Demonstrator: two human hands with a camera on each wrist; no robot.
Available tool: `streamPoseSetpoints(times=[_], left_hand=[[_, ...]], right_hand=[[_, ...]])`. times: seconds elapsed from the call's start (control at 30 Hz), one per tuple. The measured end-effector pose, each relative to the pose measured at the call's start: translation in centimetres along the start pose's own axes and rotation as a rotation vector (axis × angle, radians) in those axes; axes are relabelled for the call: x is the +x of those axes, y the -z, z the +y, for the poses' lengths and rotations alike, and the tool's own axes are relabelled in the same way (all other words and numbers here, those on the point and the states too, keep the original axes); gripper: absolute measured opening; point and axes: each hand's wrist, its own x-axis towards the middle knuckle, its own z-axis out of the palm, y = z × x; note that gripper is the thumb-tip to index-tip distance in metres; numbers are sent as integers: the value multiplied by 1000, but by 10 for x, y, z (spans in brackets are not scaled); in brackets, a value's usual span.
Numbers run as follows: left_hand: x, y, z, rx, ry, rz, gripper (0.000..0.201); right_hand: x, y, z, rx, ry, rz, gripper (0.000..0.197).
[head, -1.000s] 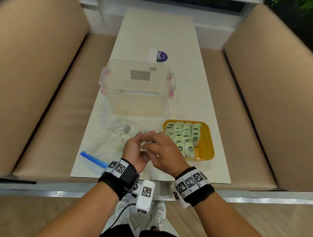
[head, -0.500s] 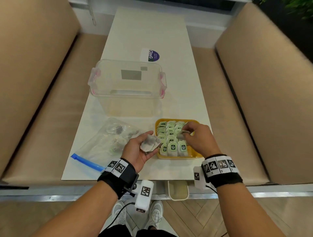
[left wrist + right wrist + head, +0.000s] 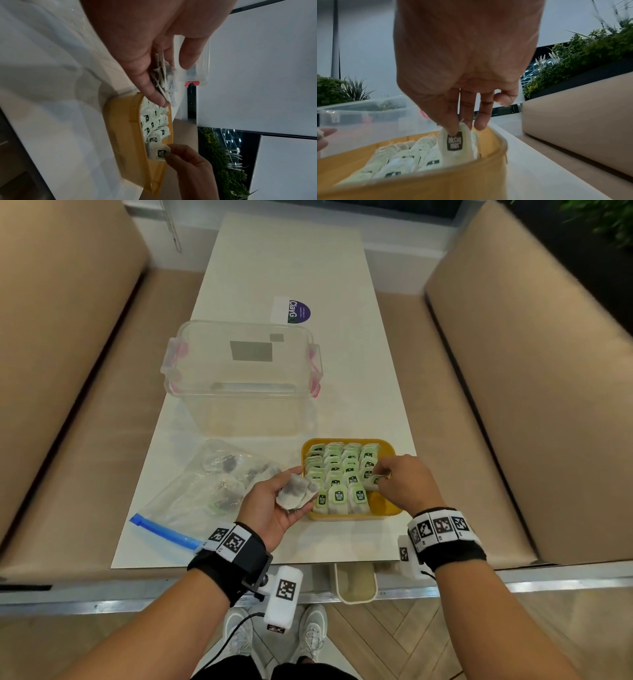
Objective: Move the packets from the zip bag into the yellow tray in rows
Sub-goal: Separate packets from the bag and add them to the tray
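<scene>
The yellow tray (image 3: 385, 506) near the table's front edge holds several rows of green-labelled tea packets (image 3: 337, 470). My right hand (image 3: 385, 474) pinches one packet (image 3: 454, 143) by its top edge over the right-hand row, its lower end down in the tray (image 3: 436, 186). Just left of the tray, my left hand (image 3: 284, 498) is palm up, fingers curled round a small bunch of packets (image 3: 296, 491). That bunch (image 3: 164, 79) lies under my thumb in the left wrist view. The clear zip bag (image 3: 209, 491) with a blue strip lies left of the hand, a few packets inside.
A clear plastic box (image 3: 243, 378) with pink clips stands behind the tray and bag. A round sticker (image 3: 298, 311) lies farther back on the white table (image 3: 291, 261). Tan benches (image 3: 534, 405) flank the table on both sides.
My right hand left my left hand with one packet, went right over the tray and has lowered it into the right-hand row. My left hand has turned palm up with the remaining bunch.
</scene>
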Motion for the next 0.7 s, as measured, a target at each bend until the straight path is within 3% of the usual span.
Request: streamPoseSetpoints(times=[0.13,0.37,0.7], left_hand=[[2,1,-1,9,-1,0,31],[1,2,-1,17,6,7,31],[2,1,-1,29,8,11,31]], right_hand=[[3,-5,0,-53,-16,-25,18],[11,-14,2,-215,42,-79,30],[18,-20,4,-254,77,-43,31]])
